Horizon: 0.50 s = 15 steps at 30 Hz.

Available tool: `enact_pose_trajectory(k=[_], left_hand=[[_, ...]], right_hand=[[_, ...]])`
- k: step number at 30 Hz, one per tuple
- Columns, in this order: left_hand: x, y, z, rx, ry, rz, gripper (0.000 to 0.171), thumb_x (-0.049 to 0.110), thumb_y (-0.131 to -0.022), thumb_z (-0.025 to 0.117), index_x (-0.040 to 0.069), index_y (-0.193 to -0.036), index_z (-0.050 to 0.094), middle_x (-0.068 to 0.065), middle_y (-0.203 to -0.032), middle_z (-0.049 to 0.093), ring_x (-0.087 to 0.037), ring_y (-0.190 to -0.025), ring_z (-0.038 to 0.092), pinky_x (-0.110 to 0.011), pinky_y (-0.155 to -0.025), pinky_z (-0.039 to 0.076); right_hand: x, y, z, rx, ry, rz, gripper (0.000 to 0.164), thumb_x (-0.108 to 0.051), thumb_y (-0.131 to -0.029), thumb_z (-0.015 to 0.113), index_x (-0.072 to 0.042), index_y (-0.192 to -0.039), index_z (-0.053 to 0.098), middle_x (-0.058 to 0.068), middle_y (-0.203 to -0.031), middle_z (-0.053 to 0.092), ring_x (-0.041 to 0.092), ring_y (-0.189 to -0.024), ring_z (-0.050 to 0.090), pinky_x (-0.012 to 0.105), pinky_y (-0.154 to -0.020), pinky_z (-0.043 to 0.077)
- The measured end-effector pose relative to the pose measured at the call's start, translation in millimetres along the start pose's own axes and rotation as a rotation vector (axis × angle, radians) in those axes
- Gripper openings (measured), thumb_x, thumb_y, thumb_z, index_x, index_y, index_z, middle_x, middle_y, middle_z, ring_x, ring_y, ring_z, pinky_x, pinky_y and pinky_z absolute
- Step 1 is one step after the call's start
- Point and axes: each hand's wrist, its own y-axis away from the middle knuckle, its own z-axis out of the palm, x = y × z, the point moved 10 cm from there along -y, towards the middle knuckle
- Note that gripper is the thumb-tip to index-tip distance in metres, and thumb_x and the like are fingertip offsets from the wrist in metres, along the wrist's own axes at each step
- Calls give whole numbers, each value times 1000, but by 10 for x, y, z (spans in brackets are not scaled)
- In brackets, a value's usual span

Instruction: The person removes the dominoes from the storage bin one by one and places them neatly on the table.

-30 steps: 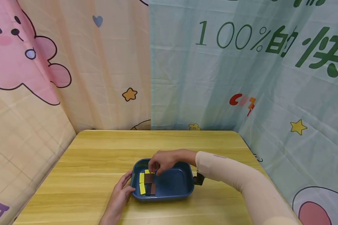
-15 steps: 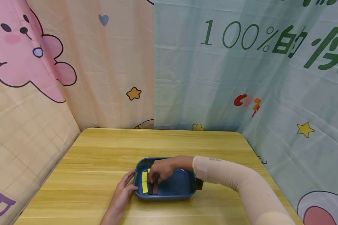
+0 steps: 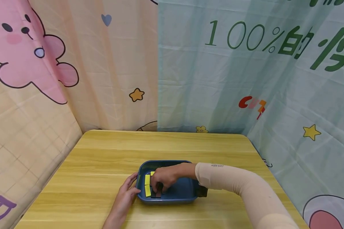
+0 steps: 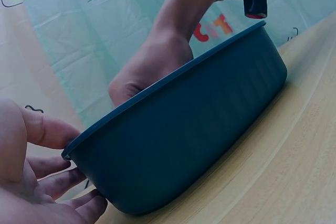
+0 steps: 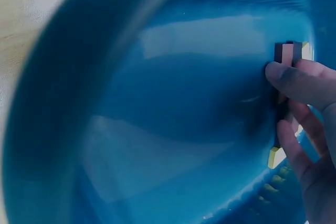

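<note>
A dark blue plastic tray (image 3: 179, 201) stands on the table. My left hand (image 3: 124, 196) holds its left end, thumb at the rim and fingers against the outer wall. My right hand (image 3: 166, 176) reaches down inside, over a row of small blocks at the left. Its thumb presses the side of a dark block (image 5: 278, 53) and its fingers curl over the row, pinching that block. Beside it lie a brown block (image 3: 159, 193), a black block (image 3: 153, 193) and two yellow blocks (image 3: 147, 190). Another yellow piece (image 3: 152, 173) shows behind the knuckles. The fingers hide part of the row.
The wooden table (image 3: 109, 152) extends around the tray, with printed curtains (image 3: 189, 95) behind it and at both sides. A black wrist device (image 3: 202, 191) hangs below the right sleeve, by the tray's right end.
The right hand has come down and slightly toward the front of the tray, now covering the brown block behind. The left hand keeps its hold. The head view has shifted slightly.
</note>
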Motion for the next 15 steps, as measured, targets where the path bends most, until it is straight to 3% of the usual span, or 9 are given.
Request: enact_pose_trajectory(k=[3, 8, 10, 15], left_hand=[[4, -2, 10, -3, -1, 2, 68, -5, -93, 49, 1, -158, 32, -25, -163, 25, -48, -149, 25, -49, -115, 31], [19, 1, 13, -3, 15, 13, 67, -6, -93, 49, 0, -158, 33, -25, -163, 26, -46, -149, 27, -26, -100, 43], [26, -1, 12, -4, 21, 20, 67, -7, -93, 49, -1, -157, 33, -25, -163, 27, -46, -149, 28, -23, -97, 44], [10, -20, 12, 0, 18, 6, 67, -7, -93, 47, -1, -158, 31, -26, -163, 25, -47, -149, 25, -46, -115, 33]], right_hand=[[-13, 12, -6, 18, 53, -21, 20, -22, -87, 85, -18, -106, 79, -17, -101, 66, -10, -92, 54, 8, -84, 43], [-74, 20, -16, 27, 167, -78, 15, -32, -91, 80, -22, -103, 82, -20, -96, 66, -10, -89, 53, 9, -81, 44], [-100, 27, -11, 16, 196, -96, 14, -32, -93, 78, -23, -103, 82, -20, -97, 66, -9, -89, 53, 10, -82, 44], [-123, 50, 31, -7, 242, -127, 16, -27, -97, 74, -23, -111, 81, -16, -105, 66, -5, -94, 54, 12, -86, 44]])
